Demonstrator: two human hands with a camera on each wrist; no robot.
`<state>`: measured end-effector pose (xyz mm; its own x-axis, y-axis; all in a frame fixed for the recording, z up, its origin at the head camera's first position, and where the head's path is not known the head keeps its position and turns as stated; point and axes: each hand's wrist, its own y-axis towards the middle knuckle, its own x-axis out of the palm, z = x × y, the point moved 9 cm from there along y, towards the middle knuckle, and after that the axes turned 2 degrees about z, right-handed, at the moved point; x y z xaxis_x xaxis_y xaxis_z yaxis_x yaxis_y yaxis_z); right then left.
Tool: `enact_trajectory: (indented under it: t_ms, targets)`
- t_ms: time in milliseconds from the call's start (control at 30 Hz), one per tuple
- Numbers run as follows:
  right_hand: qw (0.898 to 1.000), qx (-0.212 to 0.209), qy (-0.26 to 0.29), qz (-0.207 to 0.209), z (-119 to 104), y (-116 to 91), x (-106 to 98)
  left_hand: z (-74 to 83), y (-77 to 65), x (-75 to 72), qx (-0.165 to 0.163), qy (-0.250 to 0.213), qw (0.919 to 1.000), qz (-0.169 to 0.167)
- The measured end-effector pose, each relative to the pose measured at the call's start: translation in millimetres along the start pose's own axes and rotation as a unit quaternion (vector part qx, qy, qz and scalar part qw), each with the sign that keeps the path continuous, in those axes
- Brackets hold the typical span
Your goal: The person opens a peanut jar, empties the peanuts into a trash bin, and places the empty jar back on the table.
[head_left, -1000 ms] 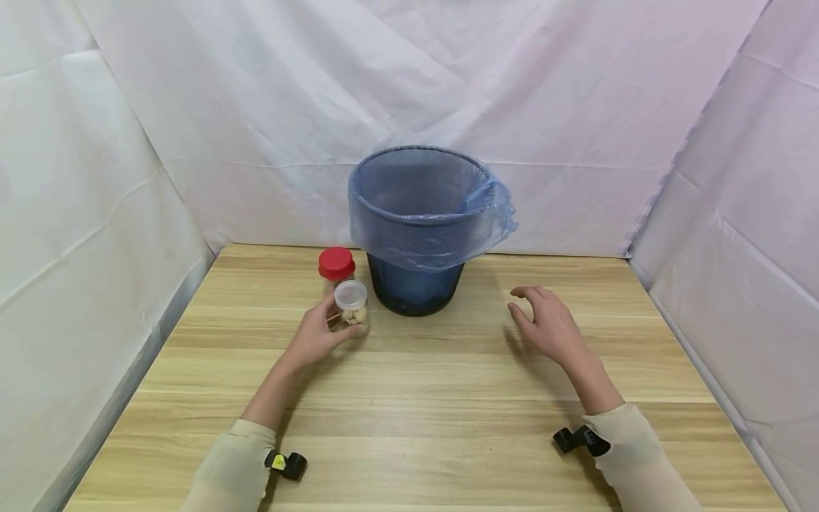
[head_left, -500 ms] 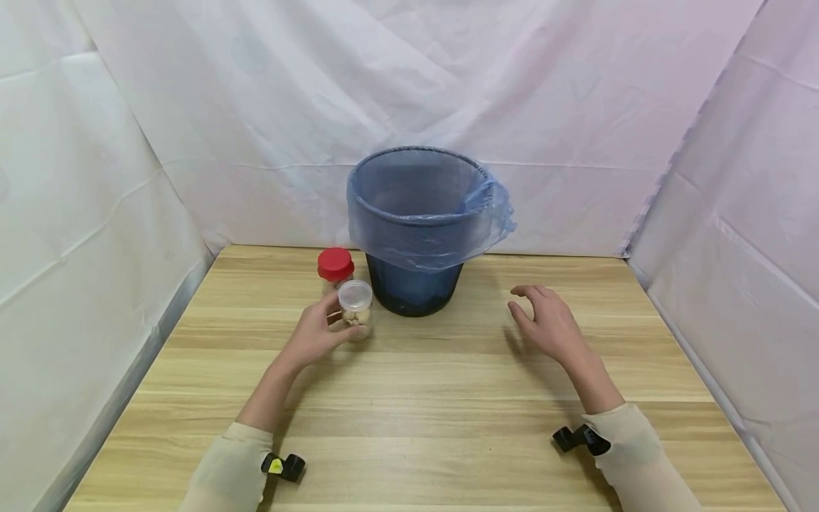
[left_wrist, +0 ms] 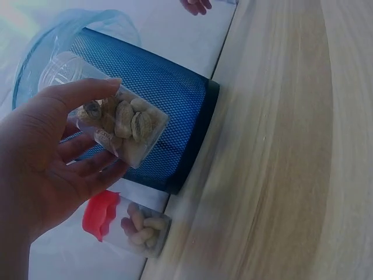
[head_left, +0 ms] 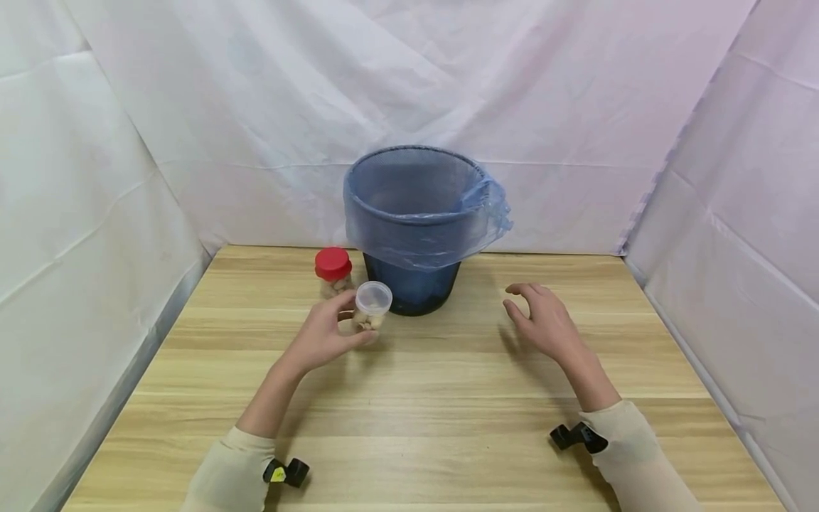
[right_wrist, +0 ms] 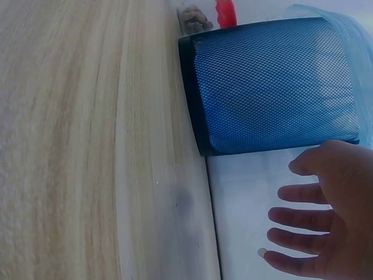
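In the head view my left hand (head_left: 323, 334) grips a small clear jar (head_left: 373, 302) with a translucent lid, lifted off the table. Peanuts in their shells (left_wrist: 124, 119) fill its lower part in the left wrist view, with the thumb over one side and fingers around the other. Just behind the hand stands a second jar with a red lid (head_left: 333, 264), also holding peanuts (left_wrist: 143, 224). My right hand (head_left: 544, 320) hovers over the table to the right of the bin, fingers loosely bent, holding nothing.
A dark mesh waste bin (head_left: 412, 284) stands at the back of the table, lined with a blue plastic bag (head_left: 416, 245) folded over its rim. White sheeting (head_left: 409, 85) hangs behind and on both sides of the wooden table (head_left: 422, 427).
My left hand has lifted the clear jar and carried it slightly right, away from the red-lidded jar, which shows more now. The right hand has hardly moved.
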<state>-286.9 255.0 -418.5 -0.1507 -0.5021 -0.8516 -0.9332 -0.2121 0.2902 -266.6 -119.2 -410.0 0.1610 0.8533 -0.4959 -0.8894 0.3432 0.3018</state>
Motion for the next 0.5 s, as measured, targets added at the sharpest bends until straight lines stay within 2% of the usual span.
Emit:
enact_trajectory:
  t_ms: [267,500]
  targets:
    - [1.000,-0.003,0.001,0.003,-7.3,0.7,-0.4,11.8,3.8,1.9,0.021,0.019,0.9996,-0.010]
    - [1.000,-0.017,0.003,0.011,-18.4,6.2,-2.3,28.4,11.0,9.0,0.023,0.042,0.9984,-0.030]
